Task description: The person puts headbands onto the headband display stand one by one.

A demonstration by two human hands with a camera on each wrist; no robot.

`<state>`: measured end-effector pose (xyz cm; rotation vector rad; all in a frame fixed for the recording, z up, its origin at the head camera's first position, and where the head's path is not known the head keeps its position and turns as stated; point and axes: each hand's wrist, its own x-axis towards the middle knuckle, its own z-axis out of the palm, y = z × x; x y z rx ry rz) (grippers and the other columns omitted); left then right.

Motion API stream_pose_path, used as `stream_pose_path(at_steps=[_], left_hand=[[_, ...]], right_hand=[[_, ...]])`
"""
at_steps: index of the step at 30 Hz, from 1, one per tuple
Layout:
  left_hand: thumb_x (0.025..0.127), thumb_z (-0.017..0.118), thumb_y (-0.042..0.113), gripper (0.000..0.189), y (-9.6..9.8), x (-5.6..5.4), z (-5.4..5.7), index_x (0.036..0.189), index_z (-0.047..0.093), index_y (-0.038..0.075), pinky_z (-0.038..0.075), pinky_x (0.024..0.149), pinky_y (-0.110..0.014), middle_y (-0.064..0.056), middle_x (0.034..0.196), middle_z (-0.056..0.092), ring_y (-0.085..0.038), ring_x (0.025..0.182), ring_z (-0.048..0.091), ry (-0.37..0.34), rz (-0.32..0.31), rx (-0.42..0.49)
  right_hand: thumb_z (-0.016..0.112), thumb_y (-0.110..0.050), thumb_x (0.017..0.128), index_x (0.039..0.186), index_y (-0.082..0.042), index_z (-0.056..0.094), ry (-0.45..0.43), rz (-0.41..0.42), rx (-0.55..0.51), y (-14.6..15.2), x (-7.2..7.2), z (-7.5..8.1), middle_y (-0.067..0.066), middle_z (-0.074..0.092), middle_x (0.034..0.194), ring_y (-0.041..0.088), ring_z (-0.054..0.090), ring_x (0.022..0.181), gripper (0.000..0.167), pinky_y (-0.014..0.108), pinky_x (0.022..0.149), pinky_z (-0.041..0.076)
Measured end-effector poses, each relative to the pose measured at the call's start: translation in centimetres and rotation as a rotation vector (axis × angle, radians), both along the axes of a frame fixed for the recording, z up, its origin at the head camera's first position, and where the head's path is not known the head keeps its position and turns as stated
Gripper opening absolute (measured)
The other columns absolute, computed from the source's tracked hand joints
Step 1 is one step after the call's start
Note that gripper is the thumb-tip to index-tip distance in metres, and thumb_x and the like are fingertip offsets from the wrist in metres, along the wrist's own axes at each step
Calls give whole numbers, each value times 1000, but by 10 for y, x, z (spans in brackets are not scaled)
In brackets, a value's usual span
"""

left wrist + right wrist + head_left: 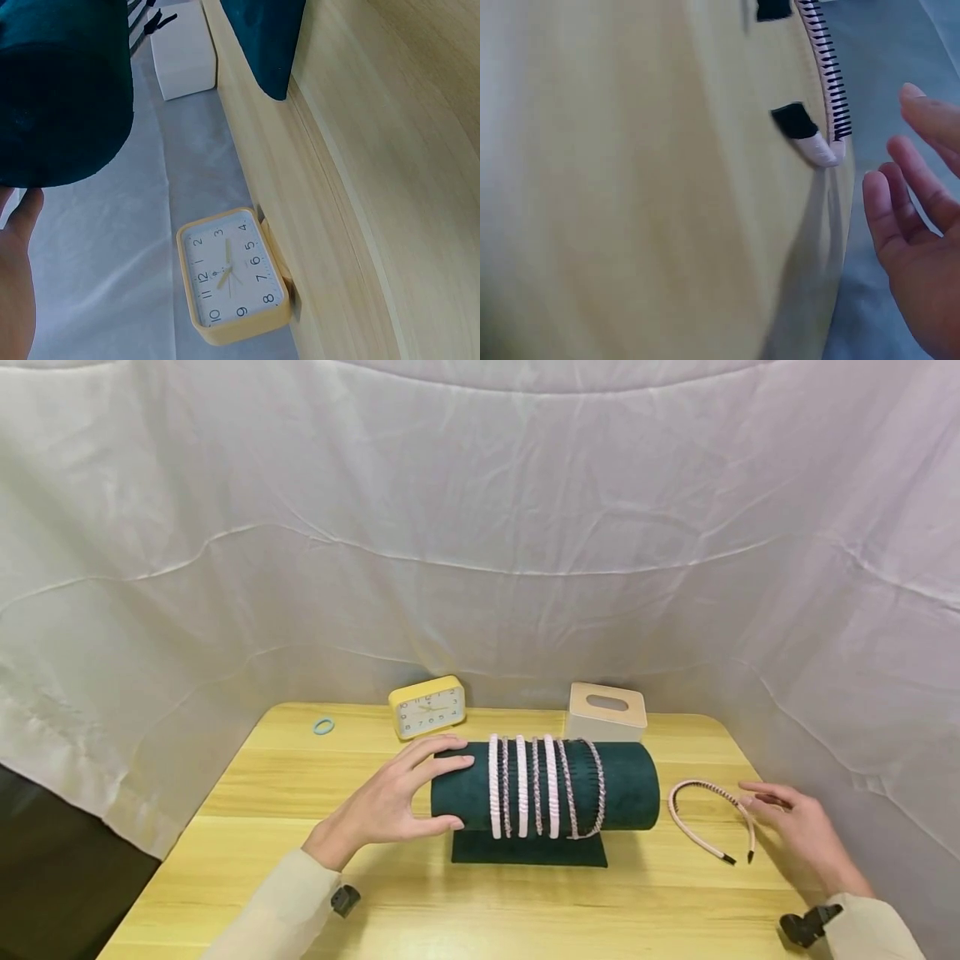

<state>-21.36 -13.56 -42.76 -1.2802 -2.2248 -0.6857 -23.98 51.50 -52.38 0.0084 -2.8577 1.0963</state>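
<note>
A dark green velvet headband holder (630,785), a horizontal roll on a flat base (525,850), stands on the table. Several pale pink and braided mauve headbands (521,789) circle its middle; the rightmost sits askew. My left hand (393,797) holds the roll's left end, fingers over the top and thumb along the front. On the table to the right lies a loose pink headband (693,837) with black tips and inner teeth, also in the right wrist view (829,75). Beside it hovers my right hand (806,835), fingers loosely bent and apart from the band.
Behind the roll stand a yellow alarm clock (427,708) and a tissue box (606,710) with a wooden lid. A small blue ring (323,726) lies at the back left. Grey fabric (480,527) hangs round the table's (420,918) back and sides.
</note>
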Motion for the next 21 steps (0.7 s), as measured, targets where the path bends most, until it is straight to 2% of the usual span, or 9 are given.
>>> stream_pose_path(at_steps=[1, 3, 6, 9, 14, 16, 21], left_hand=[[94, 84, 55, 77, 0, 0, 0, 158, 56, 23, 52, 120, -49, -9, 162, 54, -28, 152, 50, 0, 0, -1], [93, 84, 55, 77, 0, 0, 0, 158, 57, 23, 52, 120, -49, -9, 162, 54, -28, 152, 50, -1, 0, 0], [93, 84, 55, 77, 0, 0, 0, 157, 57, 23, 51, 121, -48, -9, 162, 54, -28, 151, 50, 0, 0, 1], [93, 84, 55, 76, 0, 0, 0, 157, 58, 22, 51, 121, -47, -9, 161, 54, -28, 151, 50, 6, -5, 5], [94, 84, 55, 76, 1, 0, 0, 156, 58, 21, 49, 123, -46, -10, 161, 55, -28, 151, 50, 9, -9, 6], [94, 84, 55, 76, 1, 0, 1, 156, 58, 21, 50, 123, -46, -10, 161, 55, -29, 151, 50, 9, -10, 5], [94, 83, 56, 76, 0, 0, 0, 157, 57, 21, 51, 121, -47, -10, 161, 54, -28, 151, 50, 6, -9, 4]], right_hand=[[69, -43, 109, 149, -4, 65, -3, 4, 5, 0, -4, 1, 24, 67, 142, -26, 45, 99, 56, 20, 84, 49], [67, -43, 109, 150, -4, 64, 2, 13, -4, 1, -10, 2, 33, 60, 149, -28, 42, 100, 57, 20, 85, 49], [66, -41, 110, 150, -4, 64, 12, 14, -19, 1, -17, 0, 32, 61, 148, -29, 43, 99, 54, 14, 83, 50], [69, -36, 109, 146, -4, 67, 34, 21, -35, 2, -19, -5, 18, 69, 140, -28, 47, 99, 49, 5, 79, 45], [74, -30, 107, 140, -2, 72, 50, 39, -63, 3, -21, -14, -24, 70, 125, -27, 49, 103, 43, 2, 83, 42], [75, -29, 106, 137, -2, 74, 56, 42, -66, 3, -21, -17, -32, 66, 121, -28, 48, 104, 41, 0, 83, 41], [75, -28, 106, 135, -1, 75, 48, 43, -99, 3, -23, -23, -36, 63, 118, -27, 50, 103, 40, 1, 84, 45]])
